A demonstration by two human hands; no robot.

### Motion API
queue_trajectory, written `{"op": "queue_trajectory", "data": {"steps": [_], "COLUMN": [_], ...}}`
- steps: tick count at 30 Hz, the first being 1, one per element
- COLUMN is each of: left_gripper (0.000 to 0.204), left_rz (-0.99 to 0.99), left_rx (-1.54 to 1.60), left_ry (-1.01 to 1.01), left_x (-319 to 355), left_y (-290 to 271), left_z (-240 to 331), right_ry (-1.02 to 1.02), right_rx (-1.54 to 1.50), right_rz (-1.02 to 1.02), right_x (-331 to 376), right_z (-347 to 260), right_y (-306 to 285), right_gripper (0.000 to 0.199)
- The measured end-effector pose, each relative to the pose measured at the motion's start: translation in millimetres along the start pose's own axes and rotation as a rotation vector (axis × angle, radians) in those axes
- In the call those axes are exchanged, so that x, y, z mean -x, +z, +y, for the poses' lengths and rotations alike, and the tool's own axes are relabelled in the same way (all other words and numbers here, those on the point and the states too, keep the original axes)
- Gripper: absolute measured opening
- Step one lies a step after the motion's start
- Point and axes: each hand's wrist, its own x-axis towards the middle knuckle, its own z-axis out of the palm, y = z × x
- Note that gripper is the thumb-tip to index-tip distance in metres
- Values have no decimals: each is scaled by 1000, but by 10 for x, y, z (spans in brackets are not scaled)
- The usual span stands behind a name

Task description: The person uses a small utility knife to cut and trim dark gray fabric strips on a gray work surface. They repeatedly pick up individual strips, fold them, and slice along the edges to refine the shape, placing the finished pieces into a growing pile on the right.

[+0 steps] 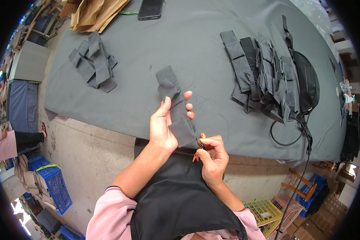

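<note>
A dark grey folded fabric strip [173, 94] is gripped in my left hand [163, 127], with the thumb on top and the fingers behind it. It hangs over the table's near edge, its lower end close to my right hand [214, 158]. Pinched in that right hand are small thread snips [200, 143] with orange parts, their dark tip against the strip's corner; the fingers hide most of them. On the right of the table lies a thick pile of similar grey strips [264, 76]. A smaller heap of strips [95, 62] rests on the left.
Grey cloth covers the table [140, 52], with loose threads on it. A phone [150, 9] and brown paper [94, 14] lie at the far side. Beside the right pile sit a black pouch [307, 82] and a cable [286, 142]. Crates [264, 212] stand below; another person [18, 142] is at left.
</note>
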Motion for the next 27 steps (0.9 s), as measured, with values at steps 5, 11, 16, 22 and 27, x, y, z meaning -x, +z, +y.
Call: {"op": "queue_trajectory", "data": {"steps": [5, 11, 16, 22, 27], "left_gripper": [38, 40, 38, 35, 49], "left_rz": [-51, -222, -126, -39, -22], "left_rx": [-527, -622, -499, -601, -758], "left_ry": [183, 62, 5, 79, 191], "left_x": [52, 46, 43, 46, 85], "left_y": [140, 176, 165, 160, 174], "left_z": [32, 82, 215, 80, 16], "right_ry": [26, -178, -603, -690, -374], "right_rx": [56, 590, 801, 889, 794], "right_rz": [-18, -324, -419, -421, -498], "right_x": [-113, -438, -163, -120, -89], "right_z": [-165, -279, -218, -120, -256], "right_y": [-105, 38, -62, 3, -19], "right_gripper": [24, 27, 36, 35, 43]}}
